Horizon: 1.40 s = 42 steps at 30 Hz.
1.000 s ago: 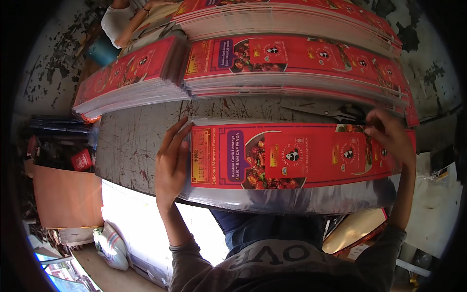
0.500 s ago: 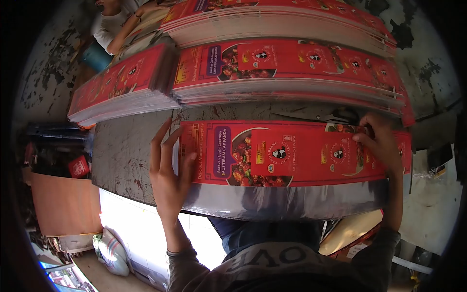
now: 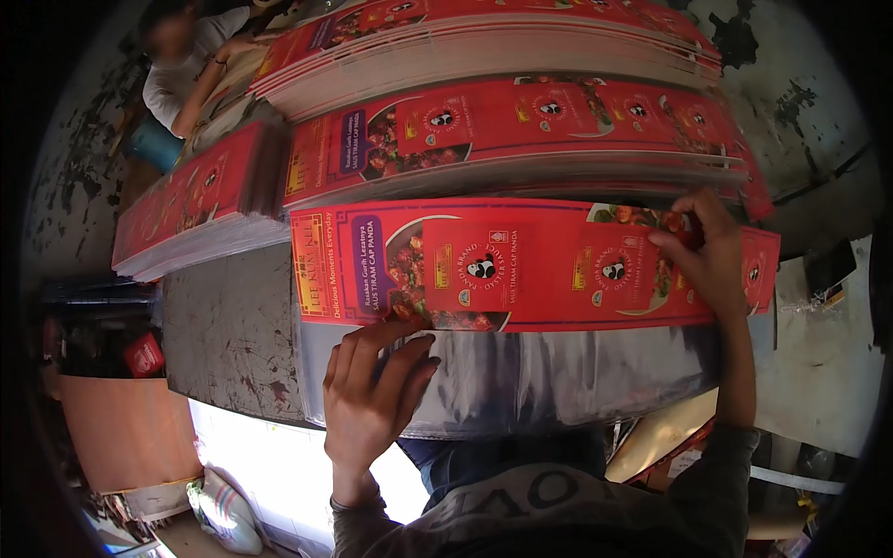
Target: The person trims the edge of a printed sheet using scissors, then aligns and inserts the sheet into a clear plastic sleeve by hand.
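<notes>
A long red printed card strip with panda logos and food pictures lies across the clear plastic sleeves at the table's front edge. My right hand pinches the strip near its upper right edge, thumb on the print and fingers over the far edge. At the strip's lower left edge is my left hand, fingers bent but apart, fingertips at the edge and the plastic beneath. Whether they press on the card or only rest by it, I cannot tell.
Tall stacks of similar red strips stand behind: a middle stack, a far stack and a left stack. A person sits at the far left. A brown carton and a white sack are below left.
My left hand has moved from the strip's left end to its lower edge. The strip sits higher over the plastic, its left end now uncovered. My view has shifted; the scissors are now hidden.
</notes>
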### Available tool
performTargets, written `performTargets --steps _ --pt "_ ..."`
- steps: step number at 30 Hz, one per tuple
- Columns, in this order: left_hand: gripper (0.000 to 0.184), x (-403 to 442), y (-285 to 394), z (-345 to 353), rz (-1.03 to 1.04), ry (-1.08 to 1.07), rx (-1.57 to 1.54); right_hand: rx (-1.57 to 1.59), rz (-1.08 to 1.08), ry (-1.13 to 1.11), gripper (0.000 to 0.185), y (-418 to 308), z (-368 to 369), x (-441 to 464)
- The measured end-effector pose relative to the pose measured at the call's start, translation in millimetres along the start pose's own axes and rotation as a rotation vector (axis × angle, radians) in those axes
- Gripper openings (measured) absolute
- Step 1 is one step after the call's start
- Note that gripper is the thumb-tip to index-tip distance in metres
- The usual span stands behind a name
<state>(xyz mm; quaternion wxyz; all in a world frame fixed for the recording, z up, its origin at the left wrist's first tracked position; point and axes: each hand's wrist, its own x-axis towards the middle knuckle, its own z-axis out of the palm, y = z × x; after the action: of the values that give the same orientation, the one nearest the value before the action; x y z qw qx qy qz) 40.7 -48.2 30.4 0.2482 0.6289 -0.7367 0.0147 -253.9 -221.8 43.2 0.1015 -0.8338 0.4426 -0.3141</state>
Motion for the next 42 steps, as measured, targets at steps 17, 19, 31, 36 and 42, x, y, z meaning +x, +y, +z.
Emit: performTargets --steps 17,19,31,36,42 --pt "0.04 5.6 67.1 25.8 0.028 -0.106 -0.2 0.103 0.165 -0.127 0.027 3.6 6.2 -0.5" --pt "0.041 3.0 78.2 31.3 -0.192 -0.045 -0.412 0.152 0.265 -0.178 0.028 4.5 3.7 -0.3" --pt "0.016 11.5 100.2 34.1 -0.509 -0.151 -1.559 0.253 0.194 -0.202 0.038 -5.2 0.6 5.6" --pt "0.028 14.5 101.1 35.1 -0.355 0.075 -1.361 0.314 0.167 -0.353 0.04 -14.8 -3.1 11.5" --pt "0.033 18.9 109.8 34.5 -0.51 0.175 -1.182 0.281 0.222 -0.378 0.036 -20.5 2.7 8.0"
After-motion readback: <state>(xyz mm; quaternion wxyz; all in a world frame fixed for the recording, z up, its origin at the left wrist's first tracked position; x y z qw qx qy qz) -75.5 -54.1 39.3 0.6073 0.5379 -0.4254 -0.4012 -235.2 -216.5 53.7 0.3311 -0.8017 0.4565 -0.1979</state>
